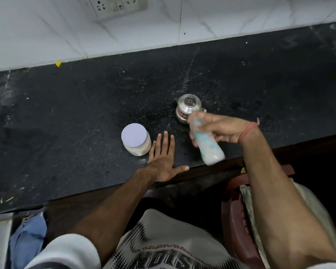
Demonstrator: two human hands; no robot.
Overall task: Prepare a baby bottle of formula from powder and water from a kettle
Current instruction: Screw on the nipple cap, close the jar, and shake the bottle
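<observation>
My right hand (224, 129) grips a baby bottle (206, 144) above the black counter's front edge. The bottle is tilted, motion-blurred, and holds milky white liquid; its top end lies inside my fingers. My left hand (163, 158) rests flat on the counter (76, 117), fingers straight, just right of a clear powder jar (136, 139) with a pale lilac lid on. A small steel kettle (188, 109) with its lid on stands behind the bottle, partly hidden by my right fingers.
A white tiled wall with a socket panel (120, 5) runs along the back of the counter. A dark red chair (238, 220) is below the counter edge at the right. Blue cloth (27, 239) lies low left.
</observation>
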